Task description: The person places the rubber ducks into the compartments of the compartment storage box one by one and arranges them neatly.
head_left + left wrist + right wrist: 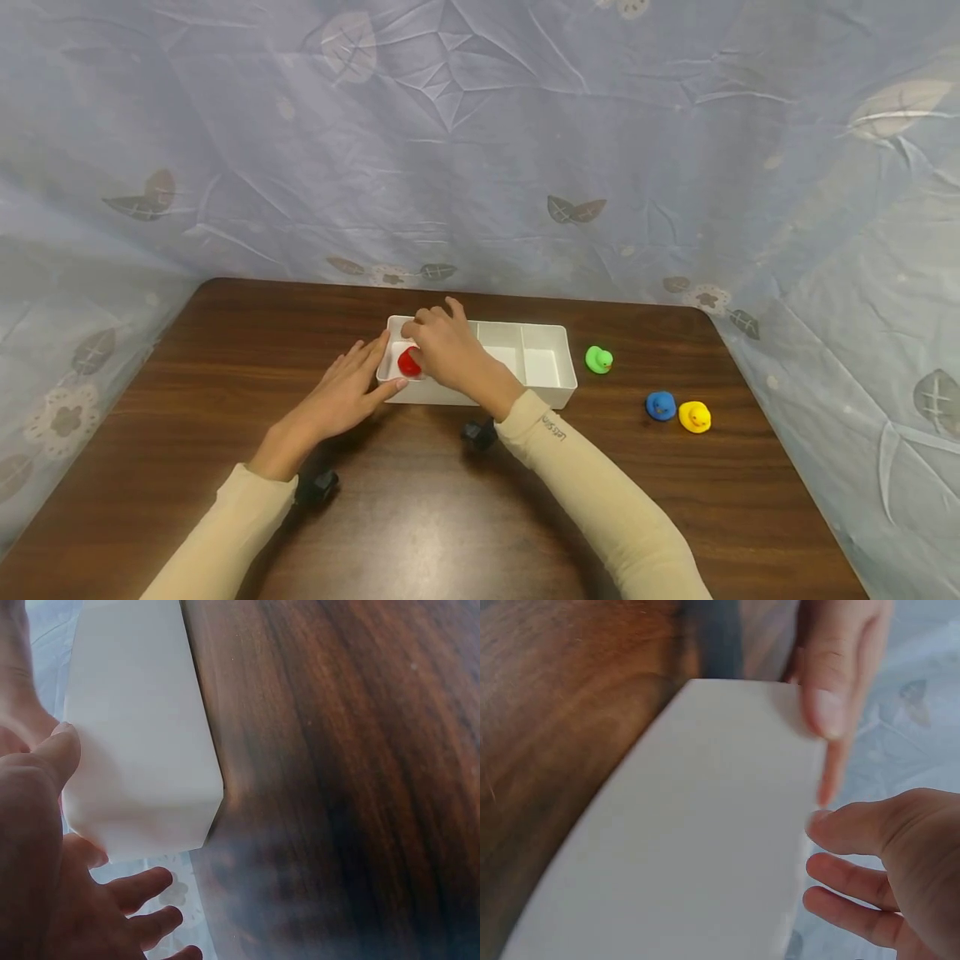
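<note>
A white divided tray (527, 397) stands on the table, its long side facing me. In its leftmost compartment is a small rounded red object (408, 362), partly covered by my right hand, so its full shape is hidden. My left hand (341, 396) grips the tray's left end, thumb on the front wall and index finger at the end wall; the other fingers spread away in the left wrist view. Over the left compartments hovers my right hand (448, 350), fingers loosely bent. In the right wrist view its fingertips (821, 866) are by the tray's rim, with nothing visible between them.
Right of the tray sits a green rubber duck (598, 359). Farther right and nearer me are a blue duck (661, 406) and a yellow duck (695, 417), side by side. A patterned cloth (480, 167) hangs around the dark wooden table (420, 533).
</note>
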The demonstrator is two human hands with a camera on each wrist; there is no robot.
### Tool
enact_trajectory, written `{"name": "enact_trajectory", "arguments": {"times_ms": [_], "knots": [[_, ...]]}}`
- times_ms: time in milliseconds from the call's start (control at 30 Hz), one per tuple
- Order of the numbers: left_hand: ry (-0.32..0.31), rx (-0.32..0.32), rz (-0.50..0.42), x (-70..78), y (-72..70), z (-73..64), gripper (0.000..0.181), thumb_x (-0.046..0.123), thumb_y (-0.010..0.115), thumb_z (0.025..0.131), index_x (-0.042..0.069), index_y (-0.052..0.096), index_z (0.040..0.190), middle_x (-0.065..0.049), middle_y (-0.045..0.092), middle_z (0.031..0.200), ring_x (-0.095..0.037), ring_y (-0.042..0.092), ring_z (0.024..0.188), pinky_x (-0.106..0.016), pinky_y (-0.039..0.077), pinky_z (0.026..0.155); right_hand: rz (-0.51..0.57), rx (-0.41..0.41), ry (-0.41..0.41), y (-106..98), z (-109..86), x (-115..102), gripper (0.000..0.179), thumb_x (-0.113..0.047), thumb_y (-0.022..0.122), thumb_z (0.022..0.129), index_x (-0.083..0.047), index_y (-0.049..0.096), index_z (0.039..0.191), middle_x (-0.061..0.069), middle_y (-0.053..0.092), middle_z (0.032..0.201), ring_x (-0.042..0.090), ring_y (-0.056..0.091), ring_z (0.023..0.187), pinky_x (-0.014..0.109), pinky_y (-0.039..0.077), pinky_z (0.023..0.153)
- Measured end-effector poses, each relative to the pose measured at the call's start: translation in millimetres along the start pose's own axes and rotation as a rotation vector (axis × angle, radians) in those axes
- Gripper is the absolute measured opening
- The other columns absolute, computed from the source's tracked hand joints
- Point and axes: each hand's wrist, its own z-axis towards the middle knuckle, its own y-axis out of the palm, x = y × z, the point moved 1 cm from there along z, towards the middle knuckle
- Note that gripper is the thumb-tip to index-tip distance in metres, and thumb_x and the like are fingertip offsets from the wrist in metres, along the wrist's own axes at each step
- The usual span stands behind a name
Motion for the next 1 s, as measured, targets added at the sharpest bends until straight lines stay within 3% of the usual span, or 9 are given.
{"name": "enact_trajectory", "arguments": {"times_ms": [267,1000], "knots": [[0.010,0.009,0.007,2.6,-0.8,-0.9,0.092,0.061,0.049,0.109,0.008,0.008,0.172,-0.026,0.023,0.176,-0.057,0.016,0.162,-0.076,0.012,0.129,0.062,0.056,0.045,-16.1,-13.9,17.4,0.032,-0.027,0.076,0.101,-0.018,0.074,0.131,0.003,0.073,0.134,0.028,0.066,0.130,0.062,0.032,0.130],[0.003,-0.002,0.003,4.6,-1.8,-1.4,0.091,0.058,0.050,0.109,0.009,0.006,0.173,-0.026,0.021,0.177,-0.056,0.015,0.163,-0.075,0.011,0.130,0.143,0.126,0.167,-23.2,-56.3,75.8,0.033,-0.021,0.078,0.099,-0.012,0.074,0.131,0.007,0.075,0.133,0.030,0.067,0.130,0.065,0.036,0.124]]}}
